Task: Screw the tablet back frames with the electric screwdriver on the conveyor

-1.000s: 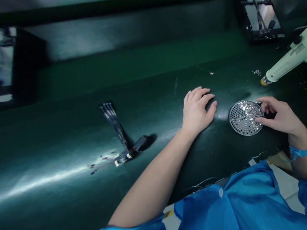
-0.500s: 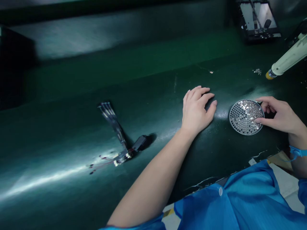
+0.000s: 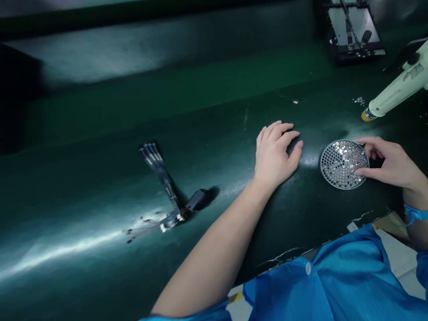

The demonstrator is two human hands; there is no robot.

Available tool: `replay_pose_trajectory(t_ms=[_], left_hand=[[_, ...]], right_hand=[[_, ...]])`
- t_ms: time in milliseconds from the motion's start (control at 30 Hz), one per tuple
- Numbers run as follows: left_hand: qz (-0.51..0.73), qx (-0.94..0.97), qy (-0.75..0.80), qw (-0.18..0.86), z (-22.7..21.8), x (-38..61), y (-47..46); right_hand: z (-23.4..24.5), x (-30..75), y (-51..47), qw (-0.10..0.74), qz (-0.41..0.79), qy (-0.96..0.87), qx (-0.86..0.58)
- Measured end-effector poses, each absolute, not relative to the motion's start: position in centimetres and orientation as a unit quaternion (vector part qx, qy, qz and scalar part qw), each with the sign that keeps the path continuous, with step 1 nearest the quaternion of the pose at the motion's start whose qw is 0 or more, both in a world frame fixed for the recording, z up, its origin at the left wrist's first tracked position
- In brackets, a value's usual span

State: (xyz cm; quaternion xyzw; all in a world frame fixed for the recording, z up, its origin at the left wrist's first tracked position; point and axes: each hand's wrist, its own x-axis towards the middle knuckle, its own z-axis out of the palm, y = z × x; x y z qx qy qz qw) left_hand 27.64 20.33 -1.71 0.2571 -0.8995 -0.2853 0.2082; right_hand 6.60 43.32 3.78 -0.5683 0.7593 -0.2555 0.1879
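My right hand [image 3: 389, 162] grips the right edge of a round perforated screw tray [image 3: 338, 171], its thumb over the top and its forefinger along the rim. Many tiny silvery screws [image 3: 355, 155] are heaped on the tray's upper right side, while bare holes show on the left and front. My left hand [image 3: 276, 151] rests on the green bench top with its fingers spread and nothing in them, a short way left of the tray.
A small circuit board [image 3: 172, 219] with a ribbon of cables and a black block lies to the left. Loose screws [image 3: 359, 101] lie beyond the tray, near a pale green powered tool [image 3: 394, 91] with a yellow tip. At the back right stands an opened black device [image 3: 356, 31].
The pale green tool has swung left and slightly down, toward the tray. Both hands and the tray have kept nearly the same places.
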Motion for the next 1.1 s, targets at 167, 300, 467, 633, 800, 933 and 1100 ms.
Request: replay_pose_trajectory(t_ms=[167,300,467,633,800,933,1100], left_hand=[[-0.294,0.256,-0.897,0.207,-1.63,27.67,20.36],[-0.297,0.258,-0.897,0.202,-1.53,27.68,20.35],[-0.294,0.26,-0.898,0.2,-1.53,27.68,20.36],[-0.299,0.261,-0.896,0.2,-1.63,27.67,20.37],[-0.293,0.258,-0.898,0.201,-1.54,27.68,20.37],[-0.291,0.259,-0.899,0.197,-1.41,27.69,20.38],[-0.296,0.259,-0.899,0.195,-1.38,27.69,20.38]], right_hand=[[3.82,6.67,43.27,0.186,-0.262,0.756,-0.57],[4.03,6.74,43.17,0.183,-0.268,0.755,-0.57],[4.19,6.85,42.99,0.165,-0.268,0.751,-0.581],[4.18,6.96,42.88,0.146,-0.267,0.741,-0.599],[4.24,7.13,42.82,0.141,-0.269,0.737,-0.604],[4.36,7.31,42.72,0.138,-0.278,0.735,-0.603],[4.46,7.34,42.61,0.131,-0.293,0.723,-0.612]])
